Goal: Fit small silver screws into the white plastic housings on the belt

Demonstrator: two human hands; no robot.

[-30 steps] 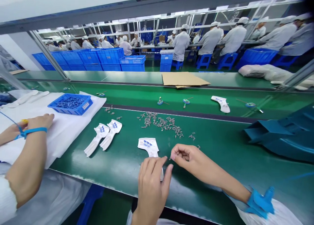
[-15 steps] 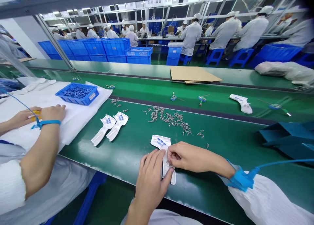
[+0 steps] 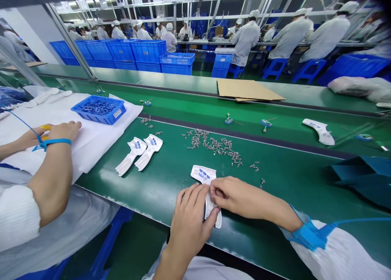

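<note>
A white plastic handle-shaped part (image 3: 202,175) with small blue pieces in it lies on the green bench near the front edge. My left hand (image 3: 189,214) grips its lower end, fingers together over it and thumb against its side. My right hand (image 3: 235,196) is pinched closed on the middle of the same part, and whatever its fingertips hold is hidden. A blue strap (image 3: 308,235) with a cord circles my right wrist. A scatter of small metal screws (image 3: 215,145) lies just beyond the part.
Two more white parts (image 3: 139,153) lie side by side to the left. A co-worker's hands (image 3: 62,131) rest on white foam beside a blue tray (image 3: 99,109) of small pieces. Another white part (image 3: 319,131) rides the belt. Cardboard (image 3: 247,90) lies behind, a teal bin (image 3: 363,178) at right.
My right hand came back from beside the screws to the white part and pinched down on it. My left hand closed on the part's lower end. The camera view shifted slightly left.
</note>
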